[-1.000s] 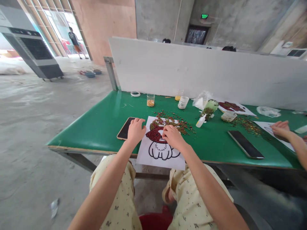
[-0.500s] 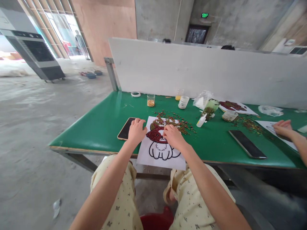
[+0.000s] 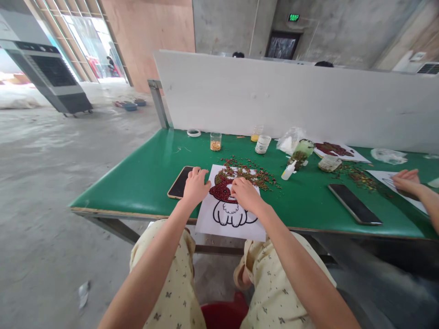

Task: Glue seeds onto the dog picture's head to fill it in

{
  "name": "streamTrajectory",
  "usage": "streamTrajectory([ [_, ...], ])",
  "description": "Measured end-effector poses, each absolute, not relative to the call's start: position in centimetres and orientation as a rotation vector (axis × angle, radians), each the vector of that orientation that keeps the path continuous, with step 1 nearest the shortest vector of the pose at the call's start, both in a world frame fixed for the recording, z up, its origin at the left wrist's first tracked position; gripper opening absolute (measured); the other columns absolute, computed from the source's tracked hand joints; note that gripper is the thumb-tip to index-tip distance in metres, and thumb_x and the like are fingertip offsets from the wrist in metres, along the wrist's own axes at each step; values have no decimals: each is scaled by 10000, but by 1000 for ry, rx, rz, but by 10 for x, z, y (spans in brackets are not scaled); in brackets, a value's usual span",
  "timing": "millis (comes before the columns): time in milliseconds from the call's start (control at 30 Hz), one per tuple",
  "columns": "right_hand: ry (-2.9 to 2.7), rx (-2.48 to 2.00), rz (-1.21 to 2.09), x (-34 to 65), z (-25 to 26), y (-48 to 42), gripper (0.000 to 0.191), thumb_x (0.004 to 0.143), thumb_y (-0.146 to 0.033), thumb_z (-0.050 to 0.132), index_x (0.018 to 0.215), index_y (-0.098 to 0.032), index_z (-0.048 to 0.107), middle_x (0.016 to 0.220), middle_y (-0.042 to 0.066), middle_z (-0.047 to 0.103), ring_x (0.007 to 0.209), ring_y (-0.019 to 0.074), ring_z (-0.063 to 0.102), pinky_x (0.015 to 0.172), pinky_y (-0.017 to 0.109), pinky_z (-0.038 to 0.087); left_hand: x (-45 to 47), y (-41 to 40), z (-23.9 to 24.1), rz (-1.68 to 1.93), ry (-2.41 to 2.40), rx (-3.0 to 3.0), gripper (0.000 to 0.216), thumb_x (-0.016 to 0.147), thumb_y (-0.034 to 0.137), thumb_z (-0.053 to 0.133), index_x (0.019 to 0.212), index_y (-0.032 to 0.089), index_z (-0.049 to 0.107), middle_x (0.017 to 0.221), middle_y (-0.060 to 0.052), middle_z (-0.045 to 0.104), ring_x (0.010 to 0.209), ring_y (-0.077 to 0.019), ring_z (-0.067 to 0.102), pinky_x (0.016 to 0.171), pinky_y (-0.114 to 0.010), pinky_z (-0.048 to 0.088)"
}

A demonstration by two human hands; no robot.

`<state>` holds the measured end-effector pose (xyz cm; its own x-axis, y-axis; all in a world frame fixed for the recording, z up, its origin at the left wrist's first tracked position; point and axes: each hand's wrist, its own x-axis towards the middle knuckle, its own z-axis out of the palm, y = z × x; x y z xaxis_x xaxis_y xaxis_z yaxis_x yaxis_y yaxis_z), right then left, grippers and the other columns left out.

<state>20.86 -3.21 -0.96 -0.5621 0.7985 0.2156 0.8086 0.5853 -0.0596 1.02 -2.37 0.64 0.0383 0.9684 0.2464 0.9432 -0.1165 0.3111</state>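
A white paper (image 3: 209, 218) with a black outline drawing of a sitting animal lies in front of me, overhanging the table's near edge. Dark red beans (image 3: 221, 189) fill much of the animal's head. My right hand (image 3: 247, 195) rests over the face, its fingers pinched together at the drawing; whatever they hold is too small or hidden. Beside the paper's left edge is my left hand (image 3: 196, 186), fingers bent but apart, with nothing in it. It partly covers a phone (image 3: 178, 185). Loose green and red beans (image 3: 240, 171) are scattered across the paper's top and the table behind it.
Behind the paper stand a cup of corn kernels (image 3: 216, 142), a clear cup (image 3: 262, 144) and a glue bottle (image 3: 289, 171). A tipped green jar (image 3: 302, 153) lies beyond the bottle. Rightward are another phone (image 3: 355, 204) and a co-worker's hand (image 3: 407, 182). A white partition (image 3: 291, 98) borders the back.
My right hand has shifted slightly left over the animal's face, its fingers still pinched. My left hand and the paper stay in place.
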Motion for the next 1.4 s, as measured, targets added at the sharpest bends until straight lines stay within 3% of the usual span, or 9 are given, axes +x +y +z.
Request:
streamTrajectory([
  [1400, -2588, -1414, 67, 203, -1, -39, 83, 836, -163, 538, 792, -161, 608, 975, 87, 530, 989, 217, 448, 857, 346, 385, 9, -22, 1, 630, 1978, 2254, 357, 783, 232, 474, 1135, 182, 513, 1217, -127, 439, 1131, -298, 435, 897, -431, 427],
])
